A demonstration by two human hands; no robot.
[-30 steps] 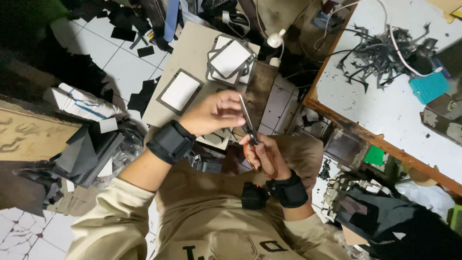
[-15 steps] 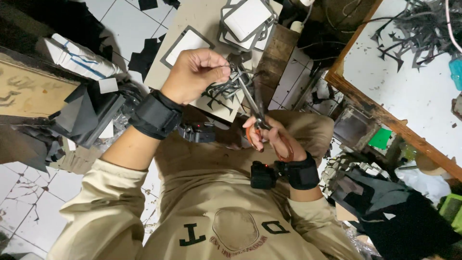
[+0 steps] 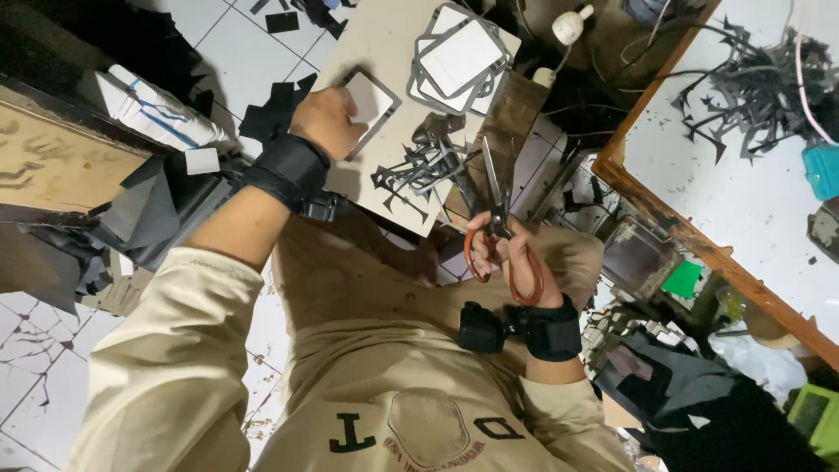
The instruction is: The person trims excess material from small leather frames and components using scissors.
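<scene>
Right hand (image 3: 511,262) is closed through the orange loop handles of the steel-bladed scissors (image 3: 498,214), blades together, tips pointing toward the beige board surface (image 3: 384,52).

Left hand (image 3: 330,121) is out over that surface, fingers curled down on a flat square white piece with a dark grey border (image 3: 371,96). Looks like touching or pinching its near edge; can't tell if the grip is fully closed, the palm hides it.

On the same surface, past the left hand: a loose stack of similar grey-bordered white squares (image 3: 459,57). Between the stack and the scissors: a pile of dark grey offcut strips (image 3: 415,170).

Step, as I read it: fetching the next square, no cut under way; the scissors are well apart from the piece.

Next move calls for lifting the piece off the surface, bringing it to the blades, opening them and lining up on the border.
</scene>
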